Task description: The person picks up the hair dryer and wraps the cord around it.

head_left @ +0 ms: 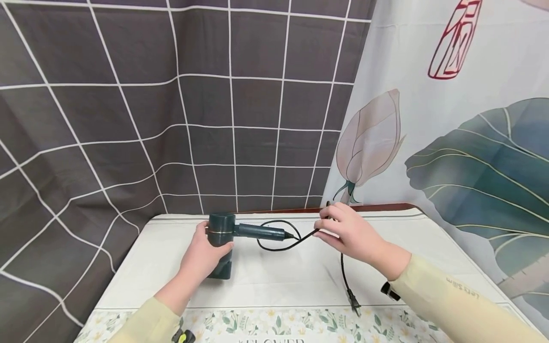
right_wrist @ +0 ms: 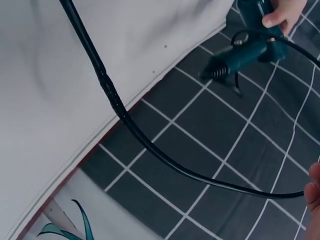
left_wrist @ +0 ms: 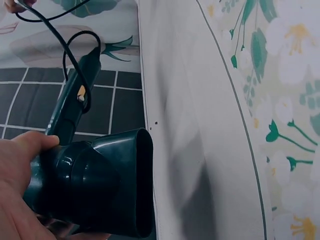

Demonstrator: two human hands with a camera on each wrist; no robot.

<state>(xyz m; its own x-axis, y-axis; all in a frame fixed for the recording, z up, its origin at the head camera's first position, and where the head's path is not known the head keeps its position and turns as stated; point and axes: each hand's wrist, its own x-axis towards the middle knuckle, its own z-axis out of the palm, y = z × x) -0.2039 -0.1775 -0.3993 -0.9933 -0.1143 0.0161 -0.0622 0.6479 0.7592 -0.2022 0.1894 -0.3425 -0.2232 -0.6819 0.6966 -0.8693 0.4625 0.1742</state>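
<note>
A dark green hair dryer [head_left: 221, 243] is gripped round its body by my left hand [head_left: 203, 252]. Its handle [head_left: 259, 232] points right, and the flat nozzle [left_wrist: 125, 182] faces the near side of the table. From the handle's end a black cord [head_left: 283, 248] loops across to my right hand [head_left: 353, 233], which pinches it between thumb and fingers. The cord's free end hangs below that hand, with the two-pin plug [head_left: 354, 303] near the flowered border. In the right wrist view, only the fingertips [right_wrist: 314, 192] on the cord show at the edge.
A white tablecloth [head_left: 283, 281] with a floral border [head_left: 257, 320] covers the table. Behind it hangs a dark grid-patterned curtain [head_left: 257, 105]. On the right is a white cloth [head_left: 407, 57] printed with lotus flowers and leaves.
</note>
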